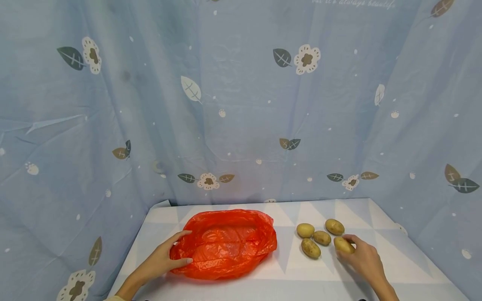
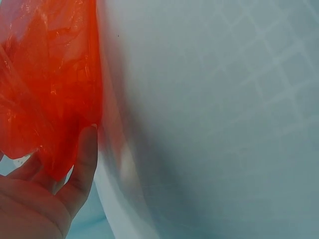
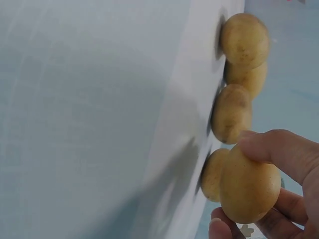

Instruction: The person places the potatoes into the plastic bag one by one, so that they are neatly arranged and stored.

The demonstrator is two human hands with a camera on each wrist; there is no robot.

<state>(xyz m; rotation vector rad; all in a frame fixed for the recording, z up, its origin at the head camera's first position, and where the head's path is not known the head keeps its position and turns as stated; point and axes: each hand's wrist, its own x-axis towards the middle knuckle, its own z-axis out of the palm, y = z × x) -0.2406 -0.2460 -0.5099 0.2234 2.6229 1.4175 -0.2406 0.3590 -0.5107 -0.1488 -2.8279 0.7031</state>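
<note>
A red plastic bag [image 1: 226, 246] lies spread with its mouth open on the table. At the bag's left end my left hand [image 1: 164, 260] holds it, thumb on the near side and fingers on the far side. In the left wrist view the thumb [image 2: 85, 159] touches the thin red plastic [image 2: 55, 84]. On the right, my right hand [image 1: 363, 257] grips a potato [image 1: 344, 246] between thumb and fingers. The right wrist view shows this potato [image 3: 249, 186] held up off the table, partly covering another behind it.
Several loose potatoes lie grouped between the bag and my right hand, among them a small one [image 1: 321, 238] and a spotted one [image 1: 311, 248]. The table [image 1: 293, 288] has a pale triangle-patterned cover. Blue patterned curtains [image 1: 241, 125] enclose its back and sides.
</note>
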